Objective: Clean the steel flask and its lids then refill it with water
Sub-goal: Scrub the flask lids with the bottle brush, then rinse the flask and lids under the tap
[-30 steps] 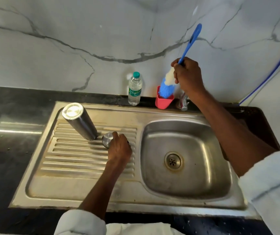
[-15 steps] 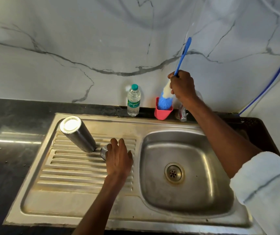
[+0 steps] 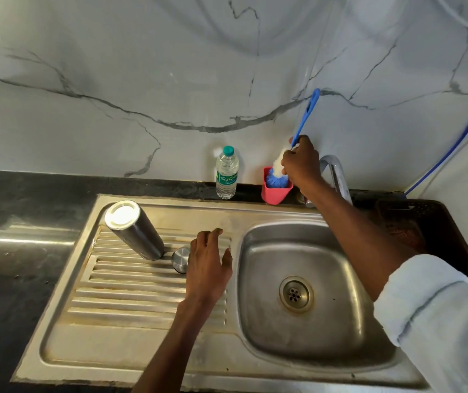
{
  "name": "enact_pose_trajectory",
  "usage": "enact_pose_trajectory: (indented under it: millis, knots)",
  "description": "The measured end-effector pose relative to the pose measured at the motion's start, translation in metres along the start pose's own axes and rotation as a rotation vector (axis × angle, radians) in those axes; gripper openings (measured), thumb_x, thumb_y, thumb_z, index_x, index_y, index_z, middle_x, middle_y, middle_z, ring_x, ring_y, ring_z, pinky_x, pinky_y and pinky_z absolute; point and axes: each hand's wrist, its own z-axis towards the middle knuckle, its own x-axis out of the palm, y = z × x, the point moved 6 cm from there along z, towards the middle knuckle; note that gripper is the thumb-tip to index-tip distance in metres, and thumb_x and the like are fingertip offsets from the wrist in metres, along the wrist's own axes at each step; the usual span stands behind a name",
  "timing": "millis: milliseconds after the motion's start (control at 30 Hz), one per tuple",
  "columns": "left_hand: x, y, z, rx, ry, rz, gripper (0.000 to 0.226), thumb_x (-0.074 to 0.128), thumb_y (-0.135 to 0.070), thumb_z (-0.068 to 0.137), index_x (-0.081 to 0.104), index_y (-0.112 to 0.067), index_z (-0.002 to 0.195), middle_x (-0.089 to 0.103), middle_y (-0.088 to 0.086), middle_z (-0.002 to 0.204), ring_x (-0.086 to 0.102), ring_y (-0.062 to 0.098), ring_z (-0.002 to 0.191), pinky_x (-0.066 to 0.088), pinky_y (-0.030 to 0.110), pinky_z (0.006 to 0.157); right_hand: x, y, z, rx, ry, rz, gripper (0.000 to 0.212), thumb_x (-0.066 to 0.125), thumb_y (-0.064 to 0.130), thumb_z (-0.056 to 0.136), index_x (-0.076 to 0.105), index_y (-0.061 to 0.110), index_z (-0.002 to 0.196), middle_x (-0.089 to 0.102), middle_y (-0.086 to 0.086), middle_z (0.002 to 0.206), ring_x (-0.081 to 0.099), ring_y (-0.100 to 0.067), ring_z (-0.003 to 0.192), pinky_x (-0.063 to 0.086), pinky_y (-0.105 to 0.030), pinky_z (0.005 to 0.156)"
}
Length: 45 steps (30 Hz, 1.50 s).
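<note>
Two hands are at work over the sink (image 3: 147, 361), which serves as the landmark for everything else. The left hand (image 3: 208, 265) hovers over the ribbed draining side of the sink with its fingers spread and relaxed, holding nothing; whether it touches the metal cannot be told. Just left of that hand, partly hidden by it, a small steel lid (image 3: 180, 259) stands on the ribs. Right beside the lid, further left, the steel flask (image 3: 133, 229) stands on the draining side, its shiny flat end facing up; the two look to be touching or nearly so.

The right hand (image 3: 302, 165) reaches to the back edge of the sink and grips the blue handle of a bottle brush (image 3: 306, 117), fingers curled round it. The brush's white and blue bristles sit in a pink cup (image 3: 275, 192) that stands behind the sink on the dark bench (image 3: 28, 251). Left of the cup, also behind the sink, stands a clear plastic water bottle (image 3: 227, 173) with a green cap. Just right of the gripping hand, the curved tap (image 3: 337, 174) rises behind the sink bowl. The bowl's drain (image 3: 296, 294) lies under the right forearm's line. At the right end of the sink lies a dark perforated tray (image 3: 425, 214), and a blue hose (image 3: 459, 137) runs up the marble wall (image 3: 142, 66) behind.
</note>
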Motion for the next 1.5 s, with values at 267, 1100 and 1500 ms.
enact_pose_trajectory:
  millis: [267,1100,1500]
  knots:
    - [-0.002,0.002,-0.002,-0.019,-0.010,-0.074,0.055,0.068,-0.022,0.099,0.047,-0.023,0.149,0.048,0.003,0.148,0.047,0.024,0.136,0.049,0.042,0.108,-0.015,0.020,-0.030,-0.032,-0.097,0.024,0.050,0.059,0.010,0.096,0.037,0.013,0.140,0.065,-0.017,0.118,0.069,-0.027,0.093,0.062,-0.043,0.078]
    - [0.039,-0.066,-0.032,0.244,0.067,-0.232,0.005,0.066,-0.016,0.098,0.071,-0.018,0.097,0.064,-0.007,0.103,0.064,0.014,0.096,0.038,0.020,0.079,-0.064,-0.070,-0.215,-0.200,-0.073,0.191,0.013,0.061,0.022,0.097,0.071,0.027,0.104,0.067,0.012,0.073,0.064,-0.010,0.066,0.058,-0.043,0.064]
    - [0.035,-0.024,-0.055,0.146,0.035,-0.198,0.020,0.066,-0.023,0.099,0.071,-0.020,0.118,0.067,0.000,0.117,0.062,0.019,0.110,0.050,0.039,0.098,-0.045,-0.133,-0.251,0.042,0.048,0.043,0.020,0.054,0.048,0.084,0.067,0.038,0.094,0.069,0.014,0.074,0.069,-0.016,0.073,0.060,-0.049,0.074]
